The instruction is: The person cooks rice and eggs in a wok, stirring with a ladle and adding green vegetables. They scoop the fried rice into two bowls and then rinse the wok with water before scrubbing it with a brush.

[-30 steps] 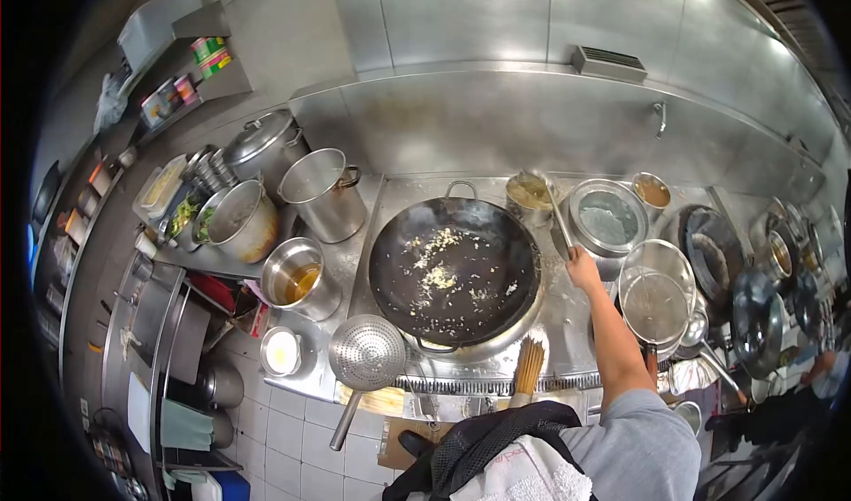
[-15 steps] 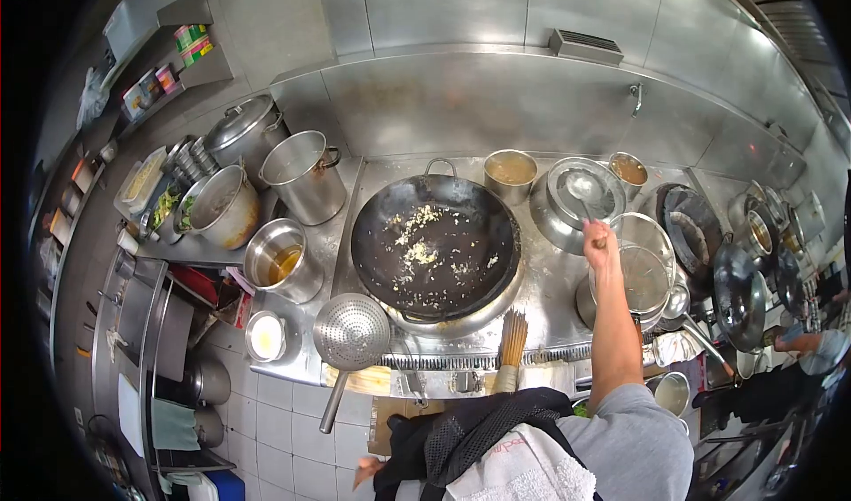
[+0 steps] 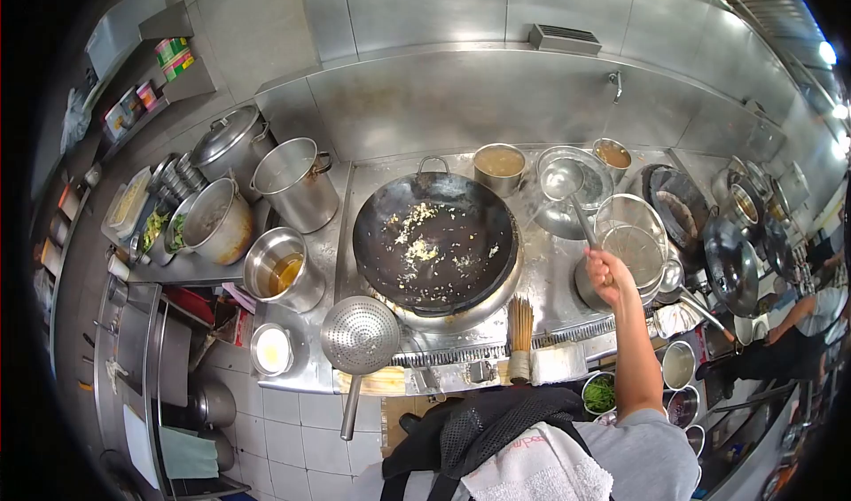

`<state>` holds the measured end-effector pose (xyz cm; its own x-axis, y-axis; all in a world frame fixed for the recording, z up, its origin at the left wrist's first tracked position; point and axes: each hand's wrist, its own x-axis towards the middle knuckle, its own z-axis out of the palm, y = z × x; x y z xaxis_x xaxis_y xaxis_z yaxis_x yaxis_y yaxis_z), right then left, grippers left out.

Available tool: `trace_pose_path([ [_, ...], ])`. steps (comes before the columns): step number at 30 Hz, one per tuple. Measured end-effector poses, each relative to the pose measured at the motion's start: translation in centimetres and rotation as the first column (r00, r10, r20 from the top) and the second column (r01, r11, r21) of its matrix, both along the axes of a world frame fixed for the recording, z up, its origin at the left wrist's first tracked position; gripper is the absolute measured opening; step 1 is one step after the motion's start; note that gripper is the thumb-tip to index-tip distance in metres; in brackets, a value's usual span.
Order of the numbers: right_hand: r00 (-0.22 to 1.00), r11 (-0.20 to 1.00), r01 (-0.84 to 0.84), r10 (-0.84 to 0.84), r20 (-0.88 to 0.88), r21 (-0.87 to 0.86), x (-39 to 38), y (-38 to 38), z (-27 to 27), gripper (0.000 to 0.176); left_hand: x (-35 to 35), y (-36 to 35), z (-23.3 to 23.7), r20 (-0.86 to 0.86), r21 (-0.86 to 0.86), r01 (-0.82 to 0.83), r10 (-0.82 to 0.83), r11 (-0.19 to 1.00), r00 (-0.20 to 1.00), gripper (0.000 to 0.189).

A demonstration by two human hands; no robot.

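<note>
Steel ladle point(image 3: 563, 180), handle tight in the fingers of the right hand point(image 3: 608, 276), bowl over the basin point(image 3: 597, 187)

A wok point(image 3: 434, 244) with pale scraps sits beside steel pots point(image 3: 292, 182), a perforated skimmer point(image 3: 359, 337) lying just in front.

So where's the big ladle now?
In the head view, the ladle is in the right hand, its scoop over the steel basin right of the wok.
</note>
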<state>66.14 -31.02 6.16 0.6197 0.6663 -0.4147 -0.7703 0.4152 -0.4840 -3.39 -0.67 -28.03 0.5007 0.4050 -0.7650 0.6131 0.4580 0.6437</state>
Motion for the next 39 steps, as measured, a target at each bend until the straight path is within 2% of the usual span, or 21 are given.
trace_pose_path([
  [7,0.826,0.799,0.26,0.106,0.553,-0.542,4.8,-0.2,-0.6,0.008,-3.0,1.2,-0.8,0.048,0.17,0.177,-0.187,0.969,0.981,0.018],
  [9,0.425,0.336,0.753,0.407,0.809,-0.565,9.8,0.6,-3.6,0.004,-4.1,1.3,-0.1,0.117,0.523,0.37,-0.495,0.768,0.861,0.017],
  [10,0.422,0.349,0.746,0.411,0.808,-0.567,11.6,0.7,-4.8,0.004,-4.2,1.0,0.4,0.109,0.717,0.381,-0.634,0.584,0.766,0.017],
  [11,0.595,0.532,0.606,0.191,0.781,-0.592,12.8,0.7,-6.2,0.003,-4.9,0.1,0.3,0.102,0.712,0.379,-0.621,0.591,0.777,0.017],
  [12,0.753,0.706,0.467,-0.002,0.658,-0.533,14.4,1.0,-7.2,0.003,-4.5,-0.9,0.1,0.139,0.337,0.077,-0.13,0.938,0.982,0.014],
  [13,0.88,0.849,0.34,-0.136,0.456,-0.404,16.1,1.5,-7.6,0.003,-3.7,-2.3,1.0,-0.042,-0.062,-0.373,0.371,0.926,0.928,0.013],
  [16,0.929,0.944,0.167,-0.054,-0.365,0.284,20.4,3.6,-5.1,0.021,-3.8,-7.3,5.1,0.164,-0.165,-0.69,0.71,0.704,0.685,0.024],
  [17,0.936,0.95,0.129,-0.022,-0.351,0.285,19.9,5.0,-3.8,0.021,-3.9,-7.7,5.5,0.174,-0.176,-0.712,0.734,0.68,0.657,0.024],
  [19,0.964,0.954,0.225,-0.188,-0.186,0.2,18.9,7.8,-2.5,0.03,-6.5,-6.8,6.5,0.226,0.21,-0.496,0.452,0.842,0.863,0.017],
  [20,0.965,0.96,0.205,-0.165,-0.206,0.191,19.4,9.2,-2.2,0.016,-7.4,-7.6,7.5,0.182,0.397,-0.338,0.288,0.853,0.94,0.02],
  [22,0.994,0.982,0.101,-0.094,-0.049,0.16,20.3,11.0,-0.9,0.009,-7.2,-7.6,10.4,0.328,0.188,-0.65,0.577,0.736,0.748,0.017],
  [24,0.994,0.993,0.026,-0.037,0.103,0.113,20.6,11.1,1.0,0.014,-4.6,-6.8,16.1,0.288,0.264,-0.686,0.623,0.678,0.727,0.022],
  [27,0.927,0.966,0.014,0.084,0.367,-0.257,20.1,9.1,2.0,0.011,-0.3,-4.3,22.3,0.237,0.429,-0.659,0.627,0.618,0.742,0.031],
  [29,0.649,0.702,0.38,0.261,0.715,-0.602,18.4,7.4,1.0,0.009,1.5,-2.5,24.1,0.22,0.515,-0.607,0.591,0.606,0.776,0.035],
  [31,0.089,0.322,0.898,0.535,0.84,-0.3,21.4,5.5,-6.6,0.033,3.1,-1.2,24.8,0.242,0.65,-0.526,0.506,0.549,0.828,0.047],
  [32,0.087,0.322,0.898,0.535,0.84,-0.299,21.3,4.7,-6.8,0.033,4.9,-0.9,26.0,0.244,0.649,-0.527,0.506,0.549,0.827,0.047],
  [33,0.295,0.374,0.787,0.469,0.833,-0.49,21.2,4.3,-6.9,0.03,7.7,-0.7,28.0,0.254,0.705,-0.472,0.433,0.529,0.865,0.05],
  [36,0.809,0.571,0.203,0.359,0.465,-0.795,20.5,3.8,-7.3,0.024,12.9,0.7,29.9,0.264,0.805,-0.332,0.205,0.492,0.943,0.055],
  [37,0.803,0.568,0.191,0.378,0.46,-0.8,20.9,2.9,-7.2,0.024,15.0,0.8,30.5,0.271,0.796,-0.315,0.161,0.516,0.949,0.054],
  [38,0.996,0.955,0.022,0.003,0.086,-0.296,21.7,1.7,-6.6,0.027,17.5,0.9,31.2,0.283,0.788,-0.3,0.118,0.537,0.952,0.054],
  [39,0.879,0.924,0.21,-0.035,-0.476,0.32,21.6,1.4,-5.6,0.029,19.8,1.1,31.5,0.298,0.818,-0.26,0.009,0.514,0.954,0.056],
])
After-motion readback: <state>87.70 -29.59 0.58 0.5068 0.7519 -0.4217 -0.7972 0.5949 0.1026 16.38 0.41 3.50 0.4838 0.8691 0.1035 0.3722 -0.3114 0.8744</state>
